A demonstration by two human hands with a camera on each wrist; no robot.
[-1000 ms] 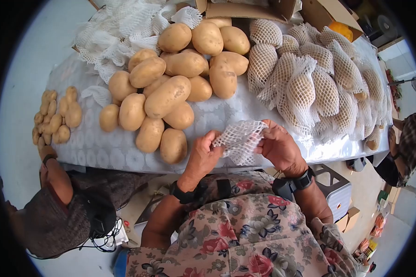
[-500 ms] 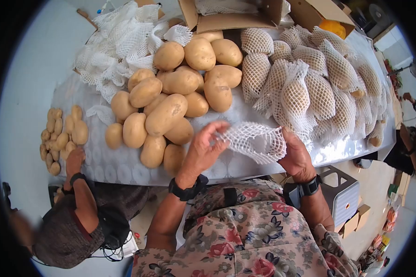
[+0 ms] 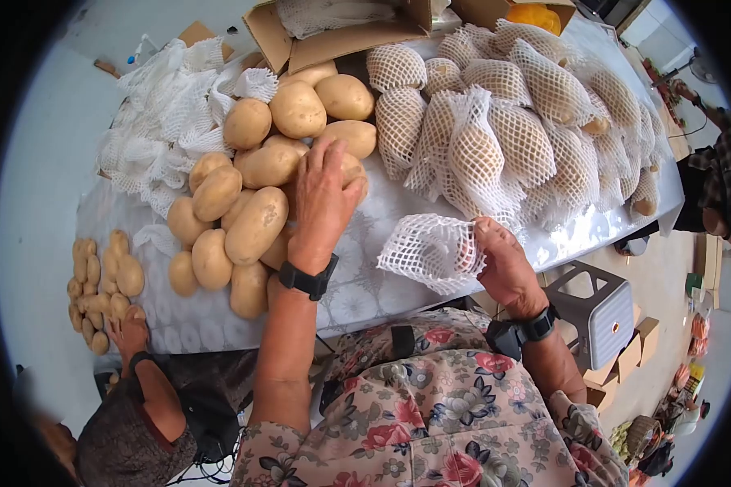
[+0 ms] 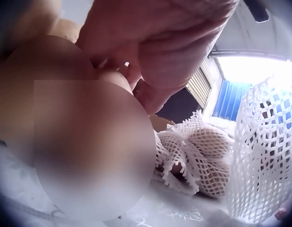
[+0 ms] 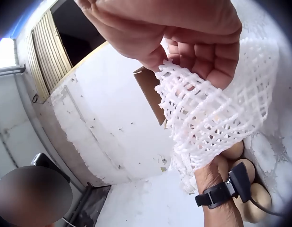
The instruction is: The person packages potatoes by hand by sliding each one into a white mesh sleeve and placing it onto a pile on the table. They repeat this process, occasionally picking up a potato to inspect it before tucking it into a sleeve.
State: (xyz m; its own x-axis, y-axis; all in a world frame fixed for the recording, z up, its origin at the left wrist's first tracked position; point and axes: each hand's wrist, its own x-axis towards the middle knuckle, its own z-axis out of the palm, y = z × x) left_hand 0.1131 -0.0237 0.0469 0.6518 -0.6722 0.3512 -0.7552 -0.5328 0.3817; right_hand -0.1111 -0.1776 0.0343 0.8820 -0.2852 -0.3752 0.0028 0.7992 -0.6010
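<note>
My left hand (image 3: 323, 199) reaches over the potato pile and grips a potato (image 3: 354, 172), thumb on its near side and fingers over the top. In the left wrist view the fingers (image 4: 158, 66) are partly hidden behind another potato. A white foam net sleeve (image 3: 418, 256) hangs from my right hand (image 3: 508, 268), which pinches its rim between thumb and fingers. The sleeve is spread into a ring in the head view, its mouth facing left and up. Bare potatoes (image 3: 256, 223) lie heaped around the left hand.
Netted potatoes (image 3: 495, 146) are piled on the right of the table (image 3: 365, 235). Loose foam nets (image 3: 166, 122) heap at the back left, small potatoes (image 3: 105, 280) at far left near another person's hand (image 3: 130, 331). A cardboard box (image 3: 357, 49) stands behind; a grey stool (image 3: 597, 312) stands below right.
My left hand has let go of the net sleeve and moved forward onto the potato pile. The right hand keeps the sleeve, which opened out from its crumpled form.
</note>
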